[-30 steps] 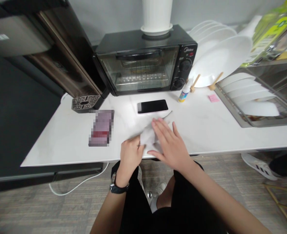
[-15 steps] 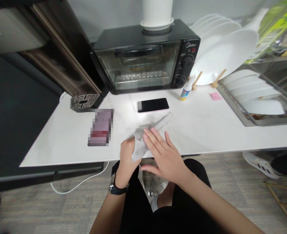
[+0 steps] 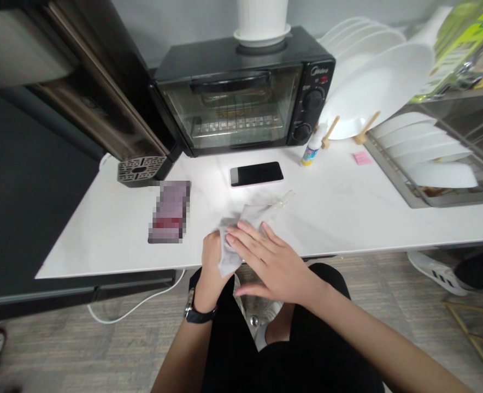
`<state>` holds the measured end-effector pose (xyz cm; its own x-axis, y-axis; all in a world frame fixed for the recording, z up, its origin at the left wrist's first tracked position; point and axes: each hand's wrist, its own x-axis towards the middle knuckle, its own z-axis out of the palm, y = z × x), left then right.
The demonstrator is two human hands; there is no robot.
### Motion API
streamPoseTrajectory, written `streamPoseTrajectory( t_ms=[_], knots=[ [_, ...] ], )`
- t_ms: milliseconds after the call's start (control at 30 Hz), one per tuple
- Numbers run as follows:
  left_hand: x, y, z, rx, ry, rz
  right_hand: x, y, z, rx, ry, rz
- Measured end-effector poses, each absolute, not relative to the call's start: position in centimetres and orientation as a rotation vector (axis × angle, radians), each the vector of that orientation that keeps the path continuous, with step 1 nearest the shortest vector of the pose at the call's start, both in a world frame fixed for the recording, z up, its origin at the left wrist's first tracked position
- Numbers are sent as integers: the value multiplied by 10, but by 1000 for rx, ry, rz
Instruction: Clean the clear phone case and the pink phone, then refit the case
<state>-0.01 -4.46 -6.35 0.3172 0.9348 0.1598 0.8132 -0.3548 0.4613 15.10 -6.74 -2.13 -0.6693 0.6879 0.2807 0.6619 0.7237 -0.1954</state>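
A thin light-grey cloth (image 3: 227, 256) lies crumpled between my two hands, just over the front edge of the counter. My left hand (image 3: 212, 256) is closed, its fingertips hidden under the cloth. From above, my right hand (image 3: 261, 254) holds the cloth pressed against my left hand, fingers long and close together, thumb apart. A slim, clear, rod-like piece (image 3: 283, 200) sticks out past the cloth toward the right; the rest of it is covered. Beyond the hands a black-screened phone (image 3: 257, 174) lies flat on the white counter (image 3: 348, 207).
A blurred-out purple item (image 3: 171, 210) lies left, before a dark dispenser with a drip tray (image 3: 141, 168). At the back stands a toaster oven (image 3: 241, 103) bearing a white pot (image 3: 261, 22). Right are a small bottle (image 3: 312, 146), pink notes (image 3: 362, 158), plates (image 3: 381, 87) and a sink (image 3: 422, 199).
My right hand has slid a little left with the cloth. The clear piece, covered before, now shows at its right end. My left hand stays nearly in place.
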Motion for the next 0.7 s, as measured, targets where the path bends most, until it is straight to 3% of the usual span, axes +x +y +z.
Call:
streamPoseTrajectory(
  t_ms=[300, 533, 700],
  knots=[
    [18, -46, -38, 2179, 1488, 768, 181, -38, -19, -1484, -2301, -12],
    [5, -48, -53, 2249, 1595, 596, 145, -68, -27, -1196, -2587, 35],
    [8, -48, -49, 2259, 1587, 585, 156, -58, -26, -1298, -2514, -14]
  ],
)
